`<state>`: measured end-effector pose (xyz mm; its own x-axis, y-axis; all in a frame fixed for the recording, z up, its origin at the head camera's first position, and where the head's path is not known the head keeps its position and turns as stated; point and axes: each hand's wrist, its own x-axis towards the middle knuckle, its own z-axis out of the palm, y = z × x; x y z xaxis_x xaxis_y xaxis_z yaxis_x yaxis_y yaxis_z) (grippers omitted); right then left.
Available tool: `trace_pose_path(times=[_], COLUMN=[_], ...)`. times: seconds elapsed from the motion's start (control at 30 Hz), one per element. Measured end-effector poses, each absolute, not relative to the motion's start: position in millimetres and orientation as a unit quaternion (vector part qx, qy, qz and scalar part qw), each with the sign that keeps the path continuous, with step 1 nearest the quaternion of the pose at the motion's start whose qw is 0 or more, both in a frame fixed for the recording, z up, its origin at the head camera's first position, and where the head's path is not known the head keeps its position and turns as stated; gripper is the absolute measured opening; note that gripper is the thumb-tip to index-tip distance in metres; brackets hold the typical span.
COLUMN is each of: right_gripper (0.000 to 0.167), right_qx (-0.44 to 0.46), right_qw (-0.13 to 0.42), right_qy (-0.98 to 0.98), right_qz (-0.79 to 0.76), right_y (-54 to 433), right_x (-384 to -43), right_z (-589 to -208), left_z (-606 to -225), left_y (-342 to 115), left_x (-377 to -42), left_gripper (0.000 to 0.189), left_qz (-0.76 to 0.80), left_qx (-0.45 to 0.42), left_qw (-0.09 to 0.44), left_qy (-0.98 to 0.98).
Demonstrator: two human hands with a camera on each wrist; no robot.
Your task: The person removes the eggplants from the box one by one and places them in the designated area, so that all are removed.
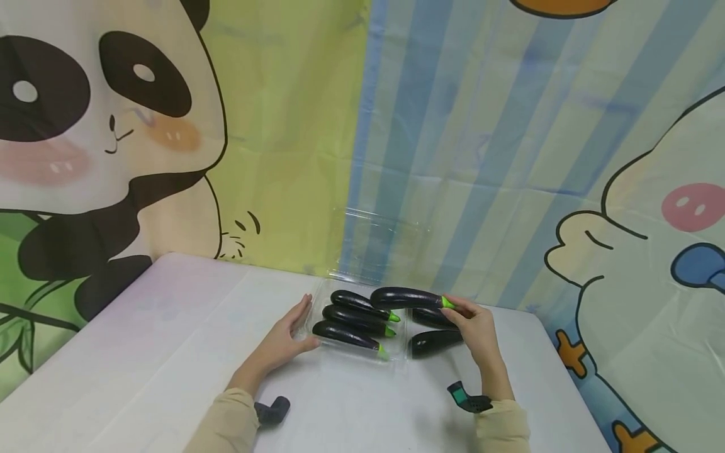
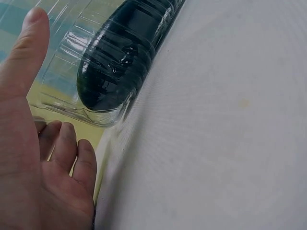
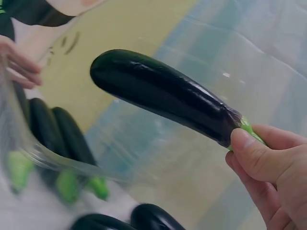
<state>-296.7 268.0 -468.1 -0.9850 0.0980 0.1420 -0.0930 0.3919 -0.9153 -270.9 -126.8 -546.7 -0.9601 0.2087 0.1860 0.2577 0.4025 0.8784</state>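
Eggplant (image 1: 404,297) raised above the far edge region of a white counter (image 1: 141,352), right of that edge's middle. Its green stem end is pinched by the right hand (image 1: 476,327), the thumb and fingers of which are clamped on it; its rounded dark end is directed toward the counter's left edge. In the head view, the far right part of a clear plastic container (image 1: 401,340) is overlapped by the raised piece. Within this container, set close to the counter's far edge, three eggplants (image 1: 354,319) are laid side by side, their green ends turned toward the counter's right edge. A transparent lid (image 1: 379,251) is seen standing up at the container's far side. Between the container and the counter's right edge, two loose eggplants (image 1: 436,341) are placed on the counter, their stem ends largely hidden by the right hand. The left hand (image 1: 286,336) is held at the container's left side, its thumb and fingers spread apart; whether the wall is touched cannot be told. Both forearms are covered by beige sleeves (image 1: 223,423), and a dark device (image 1: 273,410) is worn at each wrist. Beyond the far edge, a printed curtain (image 1: 470,126) is hung, on which a panda (image 1: 175,145) is shown.
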Motion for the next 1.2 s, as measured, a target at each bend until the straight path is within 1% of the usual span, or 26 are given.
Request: trace_pose_path(times=[0.2, 0.33, 0.53, 0.73, 1.0, 1.2], right_gripper=[0.048, 0.050, 0.046, 0.046, 0.039, 0.036], right_qx=[-0.028, -0.040, -0.067, -0.085, -0.122, -0.117], right_qw=[0.089, 0.097, 0.115, 0.128, 0.159, 0.174], right_qy=[-0.825, -0.819, -0.817, -0.817, -0.823, -0.826], right_qz=[0.557, 0.565, 0.562, 0.556, 0.532, 0.523], right_y=[301.5, 318.6, 331.9, 345.7, 356.9, 356.2], right_x=[-293.9, -294.6, -298.2, -297.8, -301.1, -304.1], right_z=[-474.1, -482.1, -495.3, -510.7, -527.4, -537.3], left_z=[-549.0, -549.2, -547.0, -546.1, -548.6, -547.6], left_y=[-127.3, -128.6, -128.7, -128.4, -127.3, -127.1], left_x=[-271.8, -272.3, -270.5, -269.6, -271.2, -270.6], left_gripper=[0.103, 0.101, 0.101, 0.101, 0.100, 0.100], left_qz=[-0.525, -0.528, -0.525, -0.522, -0.525, -0.524], left_qx=[-0.143, -0.146, -0.139, -0.133, -0.137, -0.138], left_qw=[0.026, 0.029, 0.024, 0.021, 0.025, 0.023], left_qy=[-0.839, -0.836, -0.839, -0.842, -0.840, -0.840])
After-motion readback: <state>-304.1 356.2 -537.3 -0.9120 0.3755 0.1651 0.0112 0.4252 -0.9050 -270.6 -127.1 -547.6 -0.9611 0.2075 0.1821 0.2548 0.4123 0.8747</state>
